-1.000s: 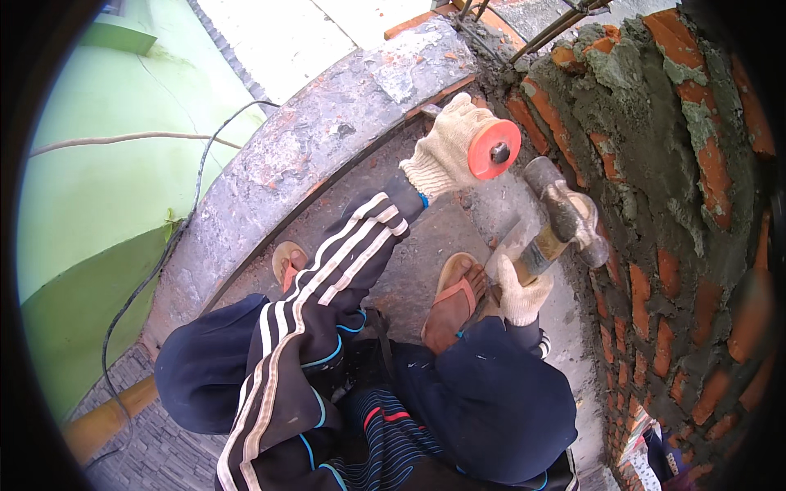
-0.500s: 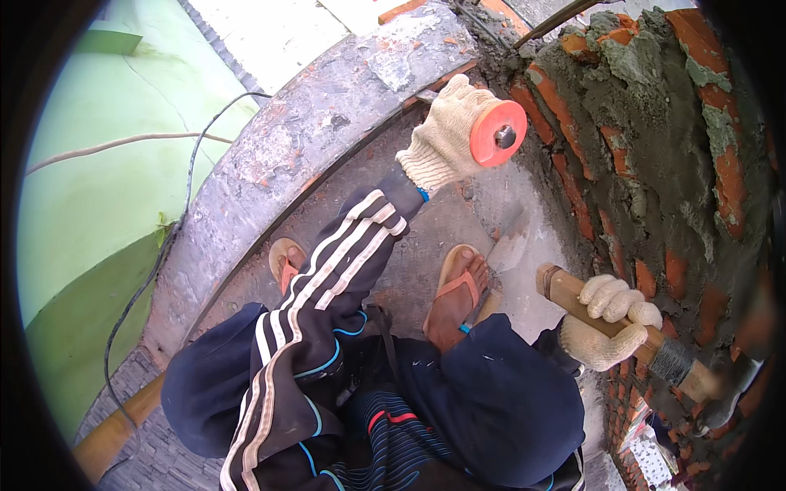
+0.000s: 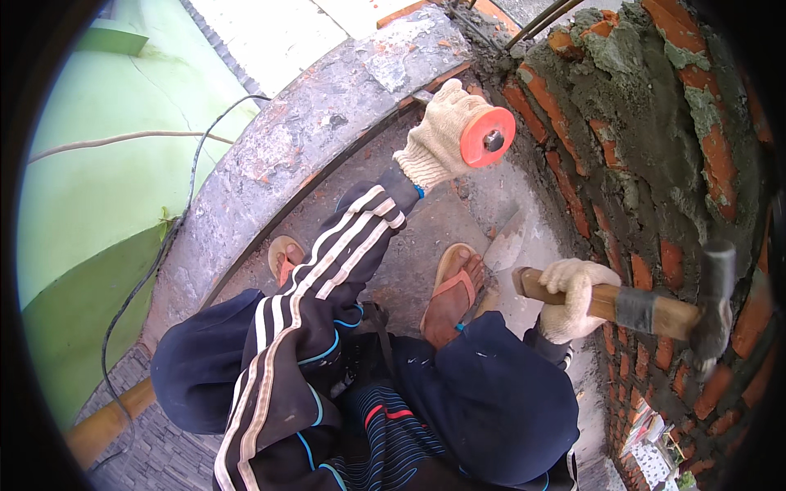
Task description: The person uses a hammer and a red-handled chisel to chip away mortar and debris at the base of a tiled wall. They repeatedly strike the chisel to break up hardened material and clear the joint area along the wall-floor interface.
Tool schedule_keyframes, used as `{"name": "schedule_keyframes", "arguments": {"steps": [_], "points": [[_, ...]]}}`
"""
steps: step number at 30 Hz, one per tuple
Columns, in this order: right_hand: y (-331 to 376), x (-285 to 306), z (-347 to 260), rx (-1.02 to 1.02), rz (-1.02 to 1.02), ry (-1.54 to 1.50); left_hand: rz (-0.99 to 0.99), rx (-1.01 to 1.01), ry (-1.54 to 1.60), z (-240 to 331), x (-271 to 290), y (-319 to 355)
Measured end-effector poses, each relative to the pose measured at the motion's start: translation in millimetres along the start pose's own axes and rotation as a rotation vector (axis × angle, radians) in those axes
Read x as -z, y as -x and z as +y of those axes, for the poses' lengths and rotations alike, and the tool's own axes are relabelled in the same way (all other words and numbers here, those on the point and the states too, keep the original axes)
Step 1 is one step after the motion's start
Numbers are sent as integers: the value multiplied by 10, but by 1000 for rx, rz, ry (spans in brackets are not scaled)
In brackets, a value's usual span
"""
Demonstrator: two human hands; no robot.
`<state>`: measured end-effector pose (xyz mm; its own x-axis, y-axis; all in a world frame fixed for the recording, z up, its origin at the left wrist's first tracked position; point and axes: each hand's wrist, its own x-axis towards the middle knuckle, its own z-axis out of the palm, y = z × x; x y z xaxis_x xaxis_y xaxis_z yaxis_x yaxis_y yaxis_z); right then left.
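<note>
My left hand [image 3: 435,135], in a cream knitted glove, is wrapped round a chisel [image 3: 473,144] with a round orange-red hand guard. The chisel's round steel striking end faces up toward me. Its flat tip shows beyond my fingers, close to the inner edge of the curved concrete ledge [image 3: 286,143]. On the right, my gloved right hand [image 3: 571,296] grips the wooden handle of a hammer [image 3: 673,317]. Dark tape binds the handle near the steel head, which is blurred and held out beside the brick wall [image 3: 622,155], apart from the chisel.
The rough brick wall with grey mortar rises along my right. A trowel [image 3: 505,239] lies on the floor beside my sandalled right foot [image 3: 454,290]. A black cable [image 3: 190,184] runs over the ledge and a green surface [image 3: 98,196]. A wooden pole [image 3: 106,421] is at lower left.
The hammer head has swung upward, and my right hand has shifted a little left and up with the handle. My left hand and the chisel have hardly moved.
</note>
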<state>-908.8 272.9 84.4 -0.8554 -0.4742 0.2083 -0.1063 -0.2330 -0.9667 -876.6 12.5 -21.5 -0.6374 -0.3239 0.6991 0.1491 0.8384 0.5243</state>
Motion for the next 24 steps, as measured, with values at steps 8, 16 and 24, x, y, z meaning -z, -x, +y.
{"name": "schedule_keyframes", "arguments": {"steps": [8,16,24], "points": [[204,-173,655,-135,-102,85,-11,17,25,12,-67,-102],[149,126,422,-146,1,390,50,23,21,-52,-32,29],[106,-116,609,22,-119,228,38,68,70,-15,-66,-20]]}}
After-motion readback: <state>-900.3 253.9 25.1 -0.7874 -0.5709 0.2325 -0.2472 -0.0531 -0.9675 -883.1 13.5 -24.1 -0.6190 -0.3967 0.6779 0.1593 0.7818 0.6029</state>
